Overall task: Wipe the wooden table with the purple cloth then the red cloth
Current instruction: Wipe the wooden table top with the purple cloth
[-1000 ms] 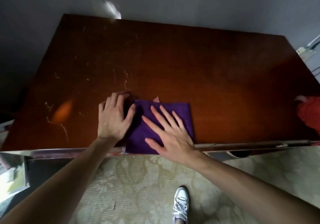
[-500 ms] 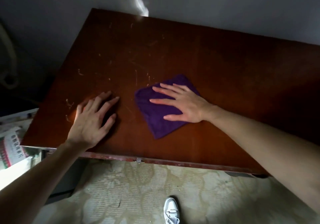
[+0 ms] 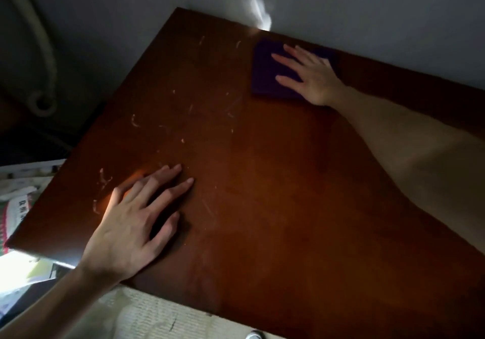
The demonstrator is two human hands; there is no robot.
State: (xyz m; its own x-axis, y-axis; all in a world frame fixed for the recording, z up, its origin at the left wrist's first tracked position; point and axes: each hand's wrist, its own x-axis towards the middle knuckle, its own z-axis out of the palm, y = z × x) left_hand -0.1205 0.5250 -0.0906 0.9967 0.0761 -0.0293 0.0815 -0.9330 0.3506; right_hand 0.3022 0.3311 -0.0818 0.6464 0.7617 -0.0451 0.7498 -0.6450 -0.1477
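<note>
The folded purple cloth (image 3: 265, 73) lies flat near the far edge of the dark wooden table (image 3: 262, 181). My right hand (image 3: 309, 76) presses on it with straight, spread fingers, the arm stretched across the table. Near the front left corner, my left hand (image 3: 133, 223) rests flat on the bare wood, fingers straight. Pale scratches and smears mark the table's left half. The red cloth is out of view.
A grey wall (image 3: 341, 5) runs right behind the table's far edge. A pale hose (image 3: 39, 57) hangs at the left. Bags and papers (image 3: 18, 207) sit beside the table's left side. Patterned carpet (image 3: 147, 317) and a shoe tip (image 3: 253, 334) show below the front edge.
My right hand slid the purple cloth from the front edge to the far edge near the wall. My left hand moved left off the cloth and stays flat on the wood.
</note>
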